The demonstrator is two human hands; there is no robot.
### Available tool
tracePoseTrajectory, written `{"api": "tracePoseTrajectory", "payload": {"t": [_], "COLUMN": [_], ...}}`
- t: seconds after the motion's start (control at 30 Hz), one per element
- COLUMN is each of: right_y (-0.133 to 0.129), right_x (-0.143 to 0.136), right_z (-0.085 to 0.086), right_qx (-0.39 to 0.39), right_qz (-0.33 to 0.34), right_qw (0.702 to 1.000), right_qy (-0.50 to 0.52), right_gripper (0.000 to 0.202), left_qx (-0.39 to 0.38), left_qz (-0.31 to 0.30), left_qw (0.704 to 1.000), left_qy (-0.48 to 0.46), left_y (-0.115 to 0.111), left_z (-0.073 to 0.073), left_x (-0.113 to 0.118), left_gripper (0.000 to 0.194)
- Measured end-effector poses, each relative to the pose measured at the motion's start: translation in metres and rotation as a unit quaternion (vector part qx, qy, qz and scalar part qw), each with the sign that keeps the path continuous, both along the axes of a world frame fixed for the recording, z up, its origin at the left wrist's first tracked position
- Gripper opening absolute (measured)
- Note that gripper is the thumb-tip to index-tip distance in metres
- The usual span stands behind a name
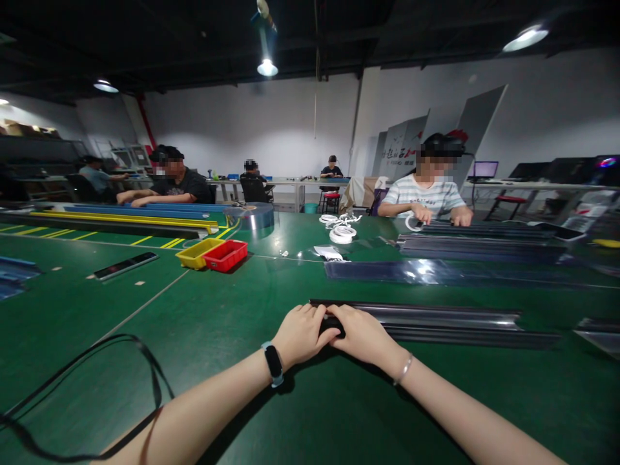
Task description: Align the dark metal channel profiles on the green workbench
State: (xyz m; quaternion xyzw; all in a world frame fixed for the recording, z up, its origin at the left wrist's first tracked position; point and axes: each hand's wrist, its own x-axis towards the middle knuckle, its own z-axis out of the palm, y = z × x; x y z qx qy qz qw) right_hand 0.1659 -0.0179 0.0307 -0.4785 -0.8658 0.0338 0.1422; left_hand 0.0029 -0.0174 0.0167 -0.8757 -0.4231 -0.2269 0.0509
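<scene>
A long black channel-shaped profile point(450, 318) lies lengthwise on the green table in front of me, its far end pointing right. Both of my hands meet at its left end. My left hand point(300, 336) is curled over the very tip, fingers bent over the far side. Close against it, my right hand point(363, 334) grips the same end, its thumb near the left thumb. What sits between the thumbs and fingertips is mostly hidden by the hands. A wristband is on my left wrist and a bracelet on my right.
Clear plastic strips point(372, 271) lie beyond the profile. Yellow point(198, 252) and red point(226, 256) bins, a phone point(126, 265) and white coils point(342, 234) rest on the table point(232, 387). A black cable point(87, 354) loops at left. Co-workers sit across, handling long strips.
</scene>
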Motion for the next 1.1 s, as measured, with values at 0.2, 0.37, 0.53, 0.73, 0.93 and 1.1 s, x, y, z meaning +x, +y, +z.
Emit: {"api": "tracePoseTrajectory", "payload": {"t": [0.2, 0.37, 0.53, 0.73, 0.93, 1.1], "right_y": [0.001, 0.002, 0.001, 0.002, 0.001, -0.001], "right_x": [0.001, 0.0, 0.002, 0.002, 0.004, 0.003], "right_z": [-0.003, -0.006, -0.003, -0.003, -0.001, -0.002], "right_qx": [0.005, 0.017, 0.002, -0.004, -0.012, -0.006], "right_qz": [-0.017, -0.008, -0.019, -0.021, -0.016, -0.013], "right_qw": [1.0, 1.0, 0.999, 0.999, 0.998, 0.999], "right_qy": [0.002, -0.008, 0.038, 0.038, 0.059, 0.045], "right_gripper": [0.034, 0.027, 0.032, 0.035, 0.039, 0.034], "left_qx": [0.002, 0.042, 0.033, 0.034, 0.026, 0.041], "left_qz": [0.017, 0.04, 0.024, 0.039, 0.021, 0.022], "left_qw": [1.0, 0.998, 0.999, 0.998, 0.999, 0.998], "left_qy": [0.003, 0.001, -0.007, -0.02, -0.026, -0.038], "left_y": [0.001, -0.001, 0.001, 0.001, 0.001, -0.001], "left_z": [0.001, -0.001, -0.001, 0.0, 0.0, 0.001], "left_x": [0.006, 0.014, 0.016, 0.016, 0.015, 0.013], "left_gripper": [0.044, 0.045, 0.042, 0.04, 0.039, 0.032]}}
